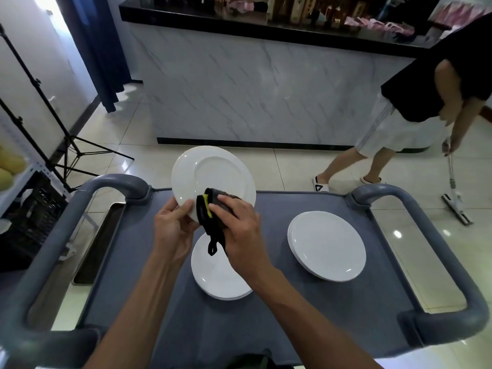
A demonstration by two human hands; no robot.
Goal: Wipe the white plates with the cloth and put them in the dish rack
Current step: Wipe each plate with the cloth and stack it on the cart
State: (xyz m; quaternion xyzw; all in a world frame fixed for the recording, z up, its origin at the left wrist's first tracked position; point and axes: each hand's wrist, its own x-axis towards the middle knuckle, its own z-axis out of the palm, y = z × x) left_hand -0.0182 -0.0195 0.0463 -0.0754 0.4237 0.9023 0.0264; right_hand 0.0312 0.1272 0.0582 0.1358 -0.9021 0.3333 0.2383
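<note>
My left hand [173,227] grips the near rim of a white plate [210,174], held tilted up above the grey cart top [266,315]. My right hand [239,230] presses a black cloth with a yellow edge [206,209] against the plate's lower part; a loop of the cloth hangs down. Under my hands lies a stack of white plates [213,278], partly hidden by my right wrist. A second stack of white plates [327,245] sits on the cart to the right. No dish rack is in view.
The cart has thick grey handles left [80,203] and right [439,222]. A marble-fronted counter [253,89] stands ahead. A person mopping the floor [426,115] stands at the right. A black tripod [53,123] and a black crate [34,214] are at the left.
</note>
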